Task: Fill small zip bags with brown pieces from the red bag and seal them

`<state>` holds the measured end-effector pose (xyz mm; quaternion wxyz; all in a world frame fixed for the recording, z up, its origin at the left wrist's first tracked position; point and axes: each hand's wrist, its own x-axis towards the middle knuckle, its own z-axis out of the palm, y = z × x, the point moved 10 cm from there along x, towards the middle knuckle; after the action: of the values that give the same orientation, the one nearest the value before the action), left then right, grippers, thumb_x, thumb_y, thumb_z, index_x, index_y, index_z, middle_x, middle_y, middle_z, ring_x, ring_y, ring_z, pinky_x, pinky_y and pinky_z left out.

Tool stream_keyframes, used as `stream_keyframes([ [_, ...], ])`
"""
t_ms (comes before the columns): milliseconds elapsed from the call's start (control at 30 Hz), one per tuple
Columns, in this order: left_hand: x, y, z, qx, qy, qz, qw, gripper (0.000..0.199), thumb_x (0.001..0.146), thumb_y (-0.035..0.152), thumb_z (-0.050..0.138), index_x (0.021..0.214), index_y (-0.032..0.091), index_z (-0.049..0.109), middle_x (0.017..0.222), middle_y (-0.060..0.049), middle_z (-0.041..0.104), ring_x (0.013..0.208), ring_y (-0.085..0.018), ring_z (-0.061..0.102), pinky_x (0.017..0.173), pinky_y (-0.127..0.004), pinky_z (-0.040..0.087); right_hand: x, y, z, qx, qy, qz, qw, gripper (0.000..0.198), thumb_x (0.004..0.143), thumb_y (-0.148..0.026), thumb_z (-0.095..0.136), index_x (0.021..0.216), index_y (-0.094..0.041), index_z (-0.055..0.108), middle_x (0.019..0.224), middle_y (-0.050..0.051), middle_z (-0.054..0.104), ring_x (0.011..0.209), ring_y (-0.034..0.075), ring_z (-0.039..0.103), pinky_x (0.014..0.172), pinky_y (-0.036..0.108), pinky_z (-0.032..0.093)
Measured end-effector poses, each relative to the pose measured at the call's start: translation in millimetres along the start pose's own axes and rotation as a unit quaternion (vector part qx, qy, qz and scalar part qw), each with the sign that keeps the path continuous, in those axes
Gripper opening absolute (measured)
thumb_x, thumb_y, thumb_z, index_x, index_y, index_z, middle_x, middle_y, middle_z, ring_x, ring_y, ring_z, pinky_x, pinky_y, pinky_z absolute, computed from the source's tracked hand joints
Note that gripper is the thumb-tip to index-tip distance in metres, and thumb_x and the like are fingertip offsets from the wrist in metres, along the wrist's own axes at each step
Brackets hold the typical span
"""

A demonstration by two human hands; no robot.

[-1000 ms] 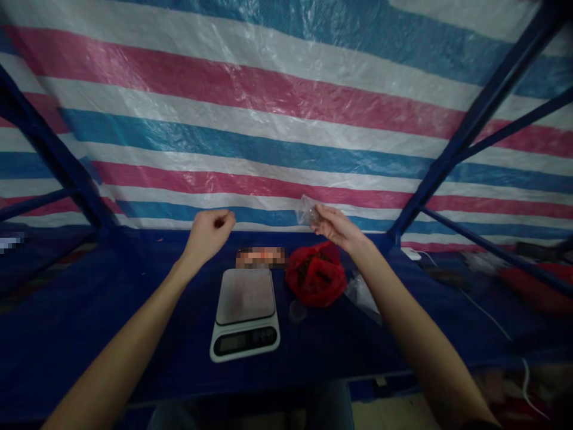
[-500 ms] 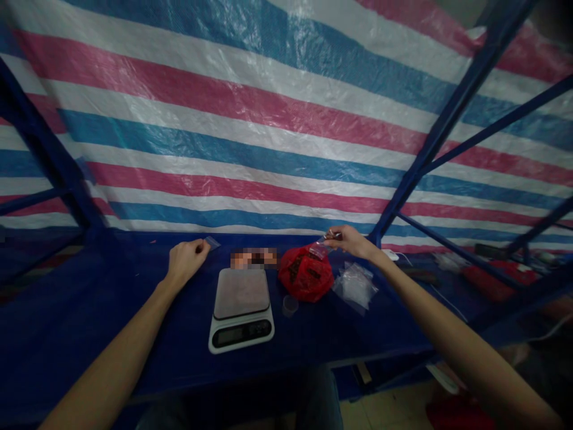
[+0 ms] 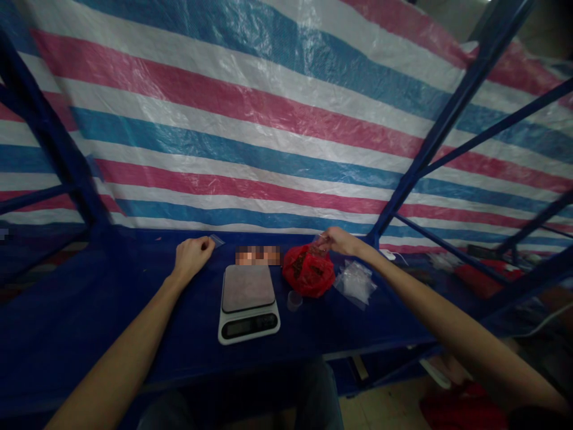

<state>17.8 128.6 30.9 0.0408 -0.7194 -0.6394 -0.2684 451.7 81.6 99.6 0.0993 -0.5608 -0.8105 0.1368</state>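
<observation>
My left hand (image 3: pixel 193 255) rests on the blue tabletop, fingers closed on a small clear zip bag (image 3: pixel 217 240) that sticks out past the fingertips. At the back right edge of a red plastic bag (image 3: pixel 319 279), my right hand (image 3: pixel 339 240) is closed on a piece of clear plastic film, seemingly a small bag (image 3: pixel 320 241). Brown bits, too small to name, lie inside the open red bag. Between my hands stands a white kitchen scale (image 3: pixel 249 288), its plate bare. A small clear plastic cup (image 3: pixel 294 300) sits between the scale and the red bag.
A stack of clear zip bags (image 3: pixel 357 283) lies right of the red bag. Behind the scale is a blurred-out item (image 3: pixel 257 255). Blue metal posts (image 3: pixel 414 173) and a striped plastic sheet (image 3: pixel 250 149) border the blue table (image 3: pixel 188 352). A white cable and plug lie farther right.
My right hand has lowered slightly toward the back edge of the red bag, and the brown contents seen at its fingertips no longer show. My left hand keeps its hold; the view has shifted slightly.
</observation>
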Motion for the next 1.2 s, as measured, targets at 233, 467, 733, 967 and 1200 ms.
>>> stream_keyframes([
  [233, -2, 4, -4, -0.005, -0.005, 0.003, 1.0, 0.046, 0.098, 0.042, 0.041, 0.078, 0.022, 0.076, 0.081, -0.011, 0.079, 0.08, -0.028, 0.074, 0.065, -0.032, 0.038, 3, -7, 4, -0.034, 0.013, -0.005, 0.999, 0.018, 0.086, -0.023, 0.067, 0.073, -0.016, 0.076, 0.074, 0.01, 0.077, 0.067, 0.02, 0.067, 0.063, 0.027, 0.044],
  [467, -2, 7, -3, -0.014, -0.013, 0.007, 1.0, 0.043, 0.098, 0.04, 0.044, 0.08, 0.023, 0.079, 0.082, -0.01, 0.08, 0.082, -0.028, 0.076, 0.066, -0.031, 0.042, -2, -11, -5, -0.049, 0.02, -0.023, 0.998, 0.014, 0.079, -0.018, 0.064, 0.07, -0.017, 0.074, 0.073, 0.009, 0.076, 0.069, 0.022, 0.067, 0.067, 0.029, 0.045],
  [733, -2, 8, -2, -0.024, -0.021, 0.011, 0.999, 0.043, 0.098, 0.04, 0.044, 0.078, 0.022, 0.078, 0.083, -0.011, 0.081, 0.082, -0.028, 0.076, 0.067, -0.031, 0.042, -7, -26, 3, -0.037, 0.012, -0.043, 0.998, 0.016, 0.083, -0.02, 0.062, 0.074, -0.016, 0.075, 0.076, 0.009, 0.077, 0.071, 0.022, 0.068, 0.068, 0.028, 0.046],
  [967, -2, 8, -1, -0.023, -0.021, 0.013, 0.999, 0.042, 0.098, 0.041, 0.044, 0.079, 0.023, 0.077, 0.084, -0.01, 0.081, 0.083, -0.029, 0.076, 0.068, -0.031, 0.043, -3, -33, -5, -0.055, 0.024, -0.048, 0.997, 0.013, 0.08, -0.016, 0.062, 0.073, -0.017, 0.073, 0.076, 0.009, 0.077, 0.07, 0.022, 0.065, 0.066, 0.028, 0.043],
  [1200, -3, 7, 1, -0.023, -0.019, 0.014, 0.999, 0.042, 0.099, 0.042, 0.044, 0.08, 0.023, 0.076, 0.086, -0.011, 0.081, 0.085, -0.03, 0.077, 0.07, -0.032, 0.044, -2, -32, -13, -0.083, 0.027, -0.039, 0.995, 0.017, 0.077, -0.012, 0.061, 0.069, -0.019, 0.075, 0.074, 0.009, 0.078, 0.071, 0.022, 0.067, 0.068, 0.029, 0.043],
])
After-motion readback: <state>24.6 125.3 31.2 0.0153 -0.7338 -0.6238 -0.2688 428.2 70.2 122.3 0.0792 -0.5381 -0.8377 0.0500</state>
